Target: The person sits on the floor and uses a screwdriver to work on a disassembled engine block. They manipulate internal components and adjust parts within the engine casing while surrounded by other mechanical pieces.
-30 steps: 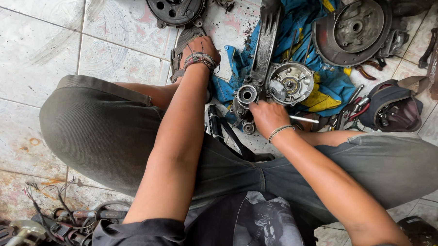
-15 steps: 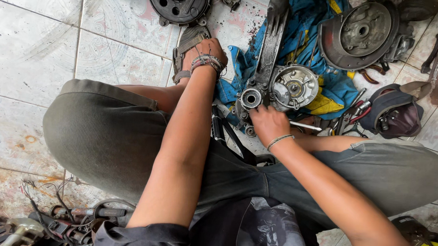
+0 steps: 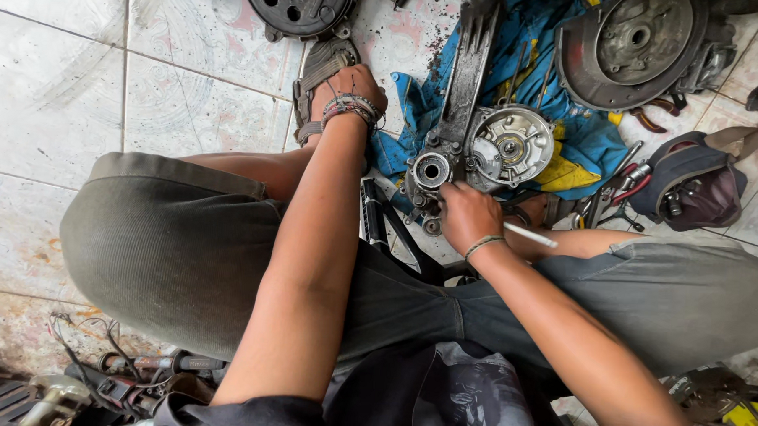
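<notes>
Blue cloth (image 3: 596, 137), round drum (image 3: 633, 45), black pouch (image 3: 699, 186), tiled floor (image 3: 55, 101).

An informal repair workshop is showing here: greasy engine parts (image 3: 482, 149), a brake drum (image 3: 633, 45) and pliers (image 3: 615, 200) are lying on a stained tiled floor (image 3: 64, 84).

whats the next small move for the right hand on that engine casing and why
Probably bring the left hand across to steady the engine casing: the right hand works alone at its near edge with a thin white tool, while the left rests by the sandal.
</notes>
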